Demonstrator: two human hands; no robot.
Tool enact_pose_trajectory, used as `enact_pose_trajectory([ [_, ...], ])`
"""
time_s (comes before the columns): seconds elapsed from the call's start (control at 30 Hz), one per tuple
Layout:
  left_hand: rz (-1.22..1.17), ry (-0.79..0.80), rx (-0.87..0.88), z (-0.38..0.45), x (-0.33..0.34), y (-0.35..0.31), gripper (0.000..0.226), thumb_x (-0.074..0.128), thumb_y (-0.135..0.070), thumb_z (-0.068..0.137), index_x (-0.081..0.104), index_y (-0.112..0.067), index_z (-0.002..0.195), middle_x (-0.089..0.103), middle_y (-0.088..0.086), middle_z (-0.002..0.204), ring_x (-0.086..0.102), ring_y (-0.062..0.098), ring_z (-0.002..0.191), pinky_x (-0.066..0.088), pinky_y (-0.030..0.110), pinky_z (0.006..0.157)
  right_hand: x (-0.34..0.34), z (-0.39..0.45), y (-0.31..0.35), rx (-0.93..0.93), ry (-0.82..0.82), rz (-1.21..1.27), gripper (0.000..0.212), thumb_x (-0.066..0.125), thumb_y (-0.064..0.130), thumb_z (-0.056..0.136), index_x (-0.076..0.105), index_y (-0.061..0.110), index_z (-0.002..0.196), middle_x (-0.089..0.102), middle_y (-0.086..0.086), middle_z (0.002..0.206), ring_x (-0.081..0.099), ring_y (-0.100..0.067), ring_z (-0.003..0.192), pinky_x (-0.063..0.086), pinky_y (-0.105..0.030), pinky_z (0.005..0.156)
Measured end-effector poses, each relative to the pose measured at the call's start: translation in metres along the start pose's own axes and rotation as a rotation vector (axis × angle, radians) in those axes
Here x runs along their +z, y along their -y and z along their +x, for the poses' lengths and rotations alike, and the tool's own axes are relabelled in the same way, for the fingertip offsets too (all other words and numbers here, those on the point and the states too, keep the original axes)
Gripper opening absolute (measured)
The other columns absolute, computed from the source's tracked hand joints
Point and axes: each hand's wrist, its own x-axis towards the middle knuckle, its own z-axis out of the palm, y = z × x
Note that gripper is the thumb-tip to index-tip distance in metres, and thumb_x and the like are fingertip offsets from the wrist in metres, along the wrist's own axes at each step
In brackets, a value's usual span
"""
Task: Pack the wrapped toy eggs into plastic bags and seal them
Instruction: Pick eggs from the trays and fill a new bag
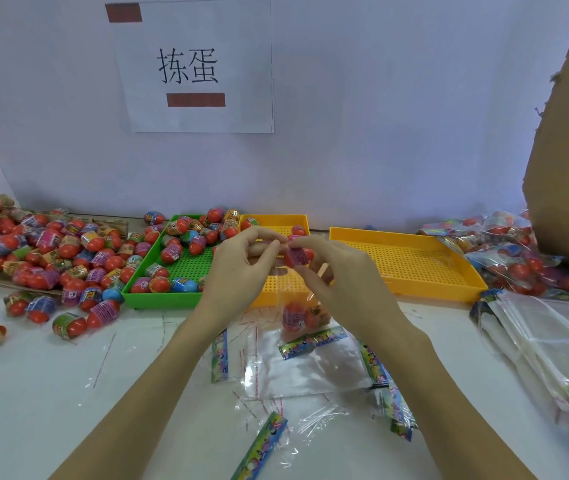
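Note:
Both hands are raised over the table's middle. My left hand (241, 261) pinches the top edge of a clear plastic bag (288, 292) that hangs down from my fingers. Two wrapped toy eggs (302, 315) sit at the bottom of that bag. My right hand (338, 275) holds a pink-wrapped red egg (297, 256) at the bag's mouth, next to my left fingertips. Several loose wrapped eggs (51, 251) lie heaped at the left.
A green tray (144, 289) with several eggs stands left of a small yellow tray (276, 221). A larger yellow tray (411, 261) lies at the right. Filled bags (518, 258) pile up far right. Loose flat bags (307, 368) lie below my hands, a stack of bags (553, 344) at right.

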Motion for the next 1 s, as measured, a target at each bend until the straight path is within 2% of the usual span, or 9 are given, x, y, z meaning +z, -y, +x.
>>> enact_pose_trajectory([
  [0.13,0.105,-0.017,0.037,-0.002,0.002,0.000,0.018,0.055,-0.012,0.109,0.072,-0.013,0.113,0.081,0.002,0.088,0.078,0.027,0.082,0.064,0.054,0.077,0.001,-0.002,-0.002,-0.035,0.074,0.009,0.033,0.061,0.027,0.102,0.064,0.044,0.129,0.059,0.005,0.110,0.060,-0.008,0.067,0.056,-0.035,0.078],
  [0.23,0.139,-0.023,0.045,-0.002,0.002,0.001,0.021,0.052,-0.017,0.111,0.071,-0.018,0.118,0.081,-0.001,0.090,0.074,0.042,0.082,0.061,0.061,0.073,0.006,-0.002,-0.001,-0.029,0.095,0.010,0.023,0.058,0.036,0.104,0.068,0.044,0.123,0.057,0.003,0.115,0.062,-0.012,0.068,0.057,-0.038,0.077],
  [0.27,0.149,-0.022,0.048,-0.003,0.002,0.001,0.022,0.050,-0.018,0.111,0.071,-0.018,0.120,0.080,-0.001,0.091,0.074,0.042,0.082,0.061,0.062,0.072,0.007,-0.002,-0.001,-0.025,0.101,0.000,0.022,0.058,0.036,0.104,0.070,0.042,0.121,0.056,0.003,0.116,0.062,-0.013,0.070,0.056,-0.038,0.078],
  [0.37,0.144,-0.016,0.042,-0.004,0.003,-0.001,0.025,0.048,-0.018,0.112,0.069,-0.018,0.125,0.080,-0.003,0.095,0.075,0.039,0.082,0.061,0.061,0.072,0.008,-0.002,-0.002,-0.026,0.101,0.012,0.023,0.060,0.030,0.104,0.071,0.040,0.122,0.058,0.003,0.117,0.058,-0.010,0.077,0.057,-0.036,0.080],
  [0.47,0.073,-0.002,0.004,-0.003,0.003,-0.001,0.025,0.047,-0.017,0.113,0.069,-0.017,0.125,0.080,0.003,0.098,0.077,0.029,0.087,0.063,0.058,0.076,0.007,-0.002,-0.001,-0.043,0.104,0.037,0.031,0.061,0.028,0.103,0.068,0.042,0.129,0.062,0.007,0.118,0.050,0.003,0.076,0.055,-0.028,0.078],
  [0.6,-0.006,0.000,-0.024,-0.002,0.001,-0.002,0.025,0.048,-0.015,0.112,0.071,-0.018,0.121,0.080,0.001,0.086,0.078,0.019,0.076,0.063,0.034,0.065,0.009,-0.002,0.003,-0.052,0.111,0.037,0.035,0.063,0.032,0.102,0.061,0.039,0.136,0.064,0.013,0.108,0.049,0.010,0.068,0.050,-0.019,0.072],
  [0.7,-0.066,0.017,-0.062,-0.002,0.001,-0.002,0.025,0.048,-0.015,0.112,0.072,-0.018,0.119,0.081,0.002,0.090,0.079,0.021,0.077,0.061,0.029,0.060,0.009,-0.002,0.005,-0.003,0.098,0.031,0.030,0.067,0.035,0.099,0.059,0.029,0.127,0.065,0.017,0.098,0.050,0.011,0.063,0.042,-0.013,0.067],
  [0.87,-0.119,0.060,-0.058,-0.002,0.003,-0.002,0.025,0.048,-0.013,0.112,0.071,-0.015,0.120,0.082,-0.005,0.096,0.080,0.016,0.083,0.061,0.022,0.067,0.010,-0.002,0.006,-0.006,0.177,0.050,0.008,0.068,0.031,0.099,0.068,0.023,0.100,0.065,0.009,0.110,0.053,0.002,0.068,0.050,-0.025,0.074],
  [1.0,-0.146,0.070,-0.075,-0.001,0.005,-0.002,0.024,0.048,-0.023,0.112,0.068,-0.017,0.124,0.082,-0.003,0.099,0.079,0.016,0.089,0.062,0.024,0.071,0.012,-0.003,0.007,0.006,0.114,0.069,0.006,0.071,0.026,0.097,0.071,0.020,0.096,0.066,0.008,0.106,0.051,0.005,0.070,0.050,-0.027,0.074],
])
